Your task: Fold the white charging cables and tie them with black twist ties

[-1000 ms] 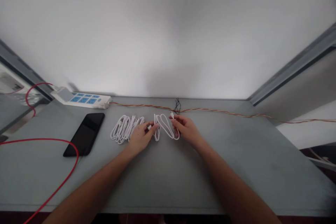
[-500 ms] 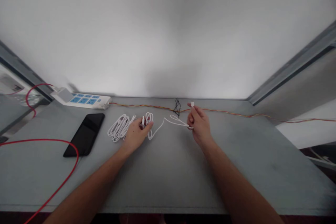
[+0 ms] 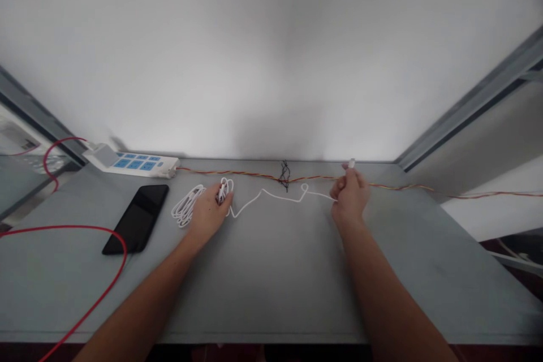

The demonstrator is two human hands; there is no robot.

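Note:
A coiled white cable [image 3: 184,207] lies on the grey table, and my left hand [image 3: 208,212] is closed around part of its loops, left of the middle. One stretch of the cable runs loosely across the table, with a kink and a small loop in it, over to my right hand [image 3: 351,195]. That hand is closed on the cable's end, and a small white plug [image 3: 352,163] sticks up between thumb and finger. Too small to tell is the plug's exact type.
A white power strip [image 3: 146,165] with blue sockets and a plugged-in charger [image 3: 103,155] stands at the back left. Twisted red-yellow wires [image 3: 237,172] run along the back past tangled black wire [image 3: 284,175]. A black phone [image 3: 138,218] and a red cable [image 3: 121,237] lie left.
My right hand has moved right with the plug, drawing the white cable out longer and straighter. My left hand has shifted slightly left with the loops.

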